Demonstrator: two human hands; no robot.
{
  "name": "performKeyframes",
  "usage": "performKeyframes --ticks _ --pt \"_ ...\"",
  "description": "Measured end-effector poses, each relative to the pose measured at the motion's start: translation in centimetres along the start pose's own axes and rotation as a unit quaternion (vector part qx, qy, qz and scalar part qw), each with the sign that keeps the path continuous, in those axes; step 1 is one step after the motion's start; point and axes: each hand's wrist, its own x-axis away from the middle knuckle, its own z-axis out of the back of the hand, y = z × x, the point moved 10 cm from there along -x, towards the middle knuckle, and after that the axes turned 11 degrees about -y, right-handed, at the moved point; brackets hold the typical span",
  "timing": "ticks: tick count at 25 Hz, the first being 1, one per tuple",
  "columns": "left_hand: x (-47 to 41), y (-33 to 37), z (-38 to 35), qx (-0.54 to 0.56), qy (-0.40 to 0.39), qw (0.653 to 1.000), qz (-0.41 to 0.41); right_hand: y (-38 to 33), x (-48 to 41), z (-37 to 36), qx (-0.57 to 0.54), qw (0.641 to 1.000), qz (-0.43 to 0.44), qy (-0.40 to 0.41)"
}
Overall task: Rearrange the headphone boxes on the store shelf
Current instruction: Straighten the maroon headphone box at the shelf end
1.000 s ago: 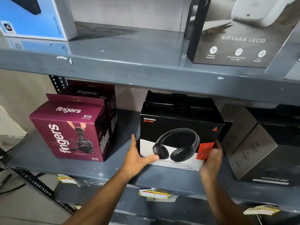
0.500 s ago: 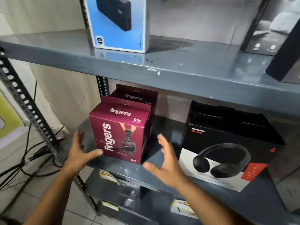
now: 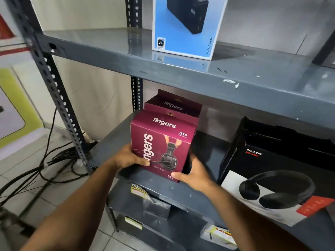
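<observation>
A maroon "fingers S10" headphone box (image 3: 163, 142) stands at the left end of the middle shelf (image 3: 181, 194). My left hand (image 3: 129, 157) grips its lower left side, thumb across the front. My right hand (image 3: 193, 173) holds its lower right corner, fingers behind the box's dark side. A second maroon fingers box (image 3: 174, 105) stands directly behind it, mostly hidden. To the right sits a black Rockerz headphone box (image 3: 275, 171) with a headphone picture on its front.
A blue power bank box (image 3: 186, 26) stands on the upper shelf (image 3: 199, 73). A perforated steel upright (image 3: 54, 91) rises at the left. Black cables (image 3: 45, 165) lie on the tiled floor. Price tags and packets sit on the lower shelf (image 3: 159, 225).
Both hands left the black Rockerz box, moved left with the view, and closed on the front maroon fingers box from either side.
</observation>
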Motion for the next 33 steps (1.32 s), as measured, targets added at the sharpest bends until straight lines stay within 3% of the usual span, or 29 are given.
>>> performKeyframes --ticks 5,8,11,22,27,31,33 --pt "0.1 1.4 0.8 0.000 -0.004 0.999 -0.048 0.0 0.0 -0.2 -0.006 1.000 0.008 0.009" --pt "0.1 2.2 2.1 0.088 0.027 0.989 -0.113 0.6 -0.7 -0.7 -0.004 1.000 -0.001 0.006" --pt "-0.7 1.5 1.4 0.146 0.023 0.981 -0.123 1.3 -1.2 -1.6 0.012 1.000 -0.021 0.019" --pt "-1.5 0.2 1.0 0.130 0.079 0.977 -0.148 2.4 -1.7 -2.1 -0.004 0.996 -0.037 0.085" --pt "-0.9 0.5 1.1 0.112 0.085 0.979 -0.150 1.4 -1.0 -2.1 0.008 0.996 -0.034 0.078" --pt "0.6 -0.4 2.3 0.146 0.162 0.961 -0.172 0.4 2.5 -2.5 0.062 0.996 -0.044 0.043" --pt "2.9 -1.5 2.6 0.113 0.225 0.957 -0.143 0.5 5.8 -3.3 0.112 0.992 -0.056 0.023"
